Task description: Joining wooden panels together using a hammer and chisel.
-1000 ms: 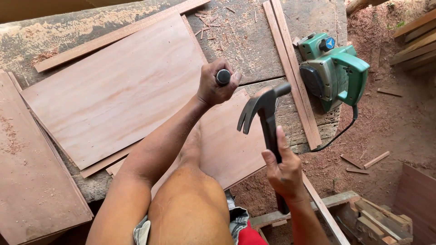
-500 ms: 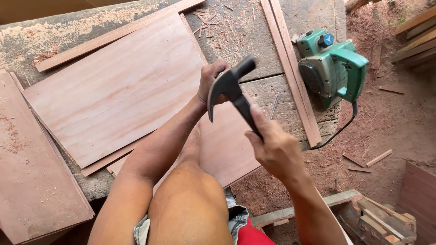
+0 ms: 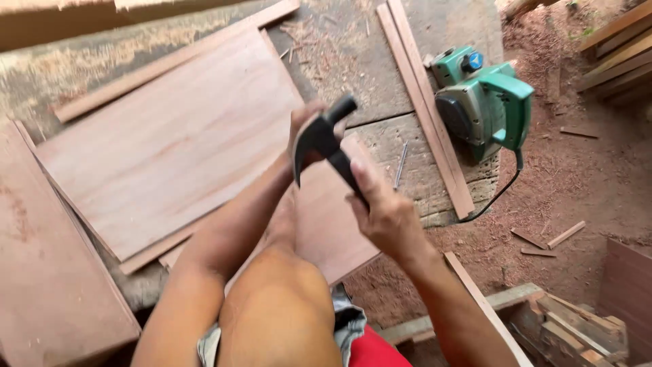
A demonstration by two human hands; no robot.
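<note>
My right hand [image 3: 387, 214] grips the black handle of a claw hammer [image 3: 319, 139], whose dark head is down against my left hand [image 3: 304, 122]. That left hand is a closed fist held upright over a reddish wood board [image 3: 333, 228]; the small dark round-topped tool it held a second ago is now hidden behind the hammer head. A larger reddish panel [image 3: 170, 143] lies just left of the fist on the rough workbench [image 3: 387, 75]. My bare knee [image 3: 278, 306] rests on the board below both hands.
A green electric planer [image 3: 485, 102] sits at the bench's right edge, its cord hanging down. Thin wood strips [image 3: 424, 102] lie beside it, with a loose nail [image 3: 401, 163] nearby. Another board [image 3: 41, 272] lies at left. A wooden crate [image 3: 570, 333] stands on the sawdust floor.
My right hand swung the hammer from raised, off to the right, leftward and down until its head met my left fist. The left fist has stayed in place.
</note>
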